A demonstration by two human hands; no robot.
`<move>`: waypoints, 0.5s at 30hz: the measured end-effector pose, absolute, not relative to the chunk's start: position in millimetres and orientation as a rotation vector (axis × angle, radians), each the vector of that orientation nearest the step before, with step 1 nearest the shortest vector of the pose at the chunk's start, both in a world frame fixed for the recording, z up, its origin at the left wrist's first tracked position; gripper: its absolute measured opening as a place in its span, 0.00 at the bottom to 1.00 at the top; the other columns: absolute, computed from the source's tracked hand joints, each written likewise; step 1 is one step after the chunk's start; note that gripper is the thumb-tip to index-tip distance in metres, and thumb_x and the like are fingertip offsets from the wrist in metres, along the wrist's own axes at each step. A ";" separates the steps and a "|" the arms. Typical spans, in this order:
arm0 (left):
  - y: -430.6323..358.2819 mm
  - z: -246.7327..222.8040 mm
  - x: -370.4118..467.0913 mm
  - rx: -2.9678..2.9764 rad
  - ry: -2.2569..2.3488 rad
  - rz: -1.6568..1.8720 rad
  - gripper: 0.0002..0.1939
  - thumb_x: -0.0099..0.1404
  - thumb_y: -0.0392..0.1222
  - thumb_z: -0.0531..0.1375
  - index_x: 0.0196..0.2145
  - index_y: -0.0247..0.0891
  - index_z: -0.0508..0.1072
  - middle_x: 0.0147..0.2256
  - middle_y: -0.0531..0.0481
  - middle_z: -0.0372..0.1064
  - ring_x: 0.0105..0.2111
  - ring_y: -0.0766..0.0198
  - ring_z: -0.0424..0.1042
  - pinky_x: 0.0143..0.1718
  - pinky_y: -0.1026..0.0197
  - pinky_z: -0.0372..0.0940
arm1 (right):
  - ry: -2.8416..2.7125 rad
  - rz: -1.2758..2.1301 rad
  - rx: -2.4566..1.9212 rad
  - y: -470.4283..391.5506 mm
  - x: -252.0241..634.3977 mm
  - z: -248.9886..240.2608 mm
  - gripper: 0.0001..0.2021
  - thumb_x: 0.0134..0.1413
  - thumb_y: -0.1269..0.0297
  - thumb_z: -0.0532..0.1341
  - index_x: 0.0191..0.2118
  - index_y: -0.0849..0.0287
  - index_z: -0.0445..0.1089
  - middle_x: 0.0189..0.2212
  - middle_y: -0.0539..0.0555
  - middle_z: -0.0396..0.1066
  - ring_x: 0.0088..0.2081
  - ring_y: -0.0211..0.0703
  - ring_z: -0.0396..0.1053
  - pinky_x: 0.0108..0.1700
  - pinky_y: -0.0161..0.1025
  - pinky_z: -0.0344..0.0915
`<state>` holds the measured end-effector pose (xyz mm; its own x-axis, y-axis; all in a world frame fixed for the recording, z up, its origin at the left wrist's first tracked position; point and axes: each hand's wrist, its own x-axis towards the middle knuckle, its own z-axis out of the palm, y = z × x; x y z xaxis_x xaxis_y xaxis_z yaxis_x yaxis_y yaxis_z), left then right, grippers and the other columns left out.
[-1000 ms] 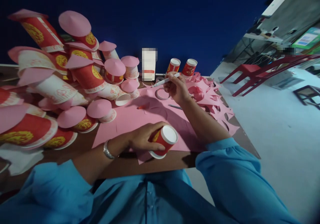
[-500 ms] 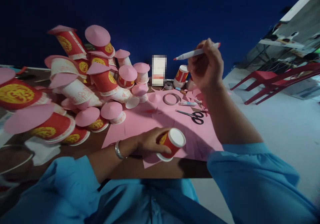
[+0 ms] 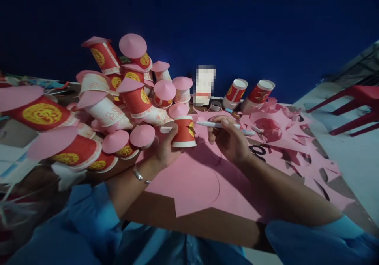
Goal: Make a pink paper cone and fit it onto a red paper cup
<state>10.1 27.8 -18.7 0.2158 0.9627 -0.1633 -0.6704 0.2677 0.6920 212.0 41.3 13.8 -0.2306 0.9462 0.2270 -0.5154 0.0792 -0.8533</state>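
Note:
My left hand (image 3: 167, 148) is wrapped round a red paper cup (image 3: 182, 133) with a white rim and a yellow print, raised over the pink paper (image 3: 192, 178). A white marker (image 3: 209, 124) is pinched in my right hand (image 3: 231, 137), its tip pointing left, close to the cup's printed side. A curved line shows on the pink sheet below. Black scissor handles (image 3: 258, 151) are partly hidden behind my right hand. To the left stand and lean several red or white cups with pink paper cones (image 3: 142, 135) on them.
Two cups, one red and white (image 3: 235, 93) and another beside it (image 3: 259, 93), stand at the back, near a tape roll (image 3: 216, 106). Cut pink scraps (image 3: 310, 166) cover the right side. A red stool (image 3: 352, 99) stands beyond the table.
My left hand has lifted the cup up off the paper. My right hand has come down with the marker to the cup. The view has shifted, showing more scraps at the right.

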 end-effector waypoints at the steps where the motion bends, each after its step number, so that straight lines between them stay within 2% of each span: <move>1: 27.6 -19.1 10.4 0.546 0.650 1.180 0.30 0.56 0.59 0.74 0.48 0.38 0.76 0.40 0.48 0.79 0.37 0.58 0.76 0.38 0.56 0.70 | -1.060 1.518 -0.553 41.8 210.1 10.6 0.17 0.58 0.46 0.69 0.35 0.56 0.72 0.23 0.47 0.73 0.21 0.36 0.68 0.21 0.33 0.66; 5: 29.4 -20.1 11.1 0.608 0.637 1.131 0.26 0.59 0.60 0.72 0.44 0.38 0.77 0.36 0.49 0.79 0.30 0.62 0.73 0.30 0.61 0.64 | -0.974 1.586 -0.591 43.5 207.1 4.7 0.19 0.51 0.49 0.74 0.28 0.55 0.67 0.19 0.44 0.68 0.18 0.33 0.64 0.19 0.31 0.61; 7: 30.7 -19.9 11.7 0.621 0.630 1.145 0.24 0.59 0.58 0.73 0.44 0.39 0.77 0.38 0.49 0.80 0.33 0.61 0.75 0.33 0.60 0.67 | -0.923 1.592 -0.601 43.2 208.2 5.0 0.18 0.49 0.55 0.76 0.28 0.56 0.67 0.20 0.43 0.68 0.18 0.31 0.63 0.19 0.29 0.60; 9: 31.2 -18.8 12.3 0.623 0.623 1.164 0.25 0.59 0.58 0.73 0.46 0.40 0.77 0.41 0.48 0.80 0.40 0.57 0.78 0.41 0.56 0.70 | -0.913 1.590 -0.598 42.0 208.5 5.8 0.15 0.51 0.56 0.75 0.30 0.56 0.69 0.20 0.43 0.68 0.19 0.31 0.64 0.20 0.28 0.61; 12: 29.9 -14.6 12.8 0.681 0.580 1.122 0.27 0.60 0.59 0.72 0.49 0.39 0.76 0.45 0.44 0.80 0.48 0.52 0.78 0.48 0.52 0.70 | -0.967 1.607 -0.574 39.7 206.0 5.1 0.14 0.56 0.52 0.71 0.36 0.56 0.73 0.22 0.46 0.73 0.21 0.34 0.68 0.23 0.31 0.65; 15: 27.7 -9.3 12.8 0.834 0.506 1.041 0.26 0.59 0.52 0.74 0.51 0.38 0.76 0.47 0.41 0.78 0.51 0.49 0.76 0.51 0.51 0.69 | -1.015 1.613 -0.544 37.6 203.1 2.8 0.15 0.60 0.49 0.67 0.36 0.57 0.74 0.26 0.49 0.76 0.24 0.37 0.72 0.28 0.34 0.70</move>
<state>12.8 27.7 -9.3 0.4366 0.8995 0.0146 -0.5444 0.2512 0.8003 203.1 37.6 2.8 -0.2937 0.9429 0.1569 -0.5493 -0.0322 -0.8350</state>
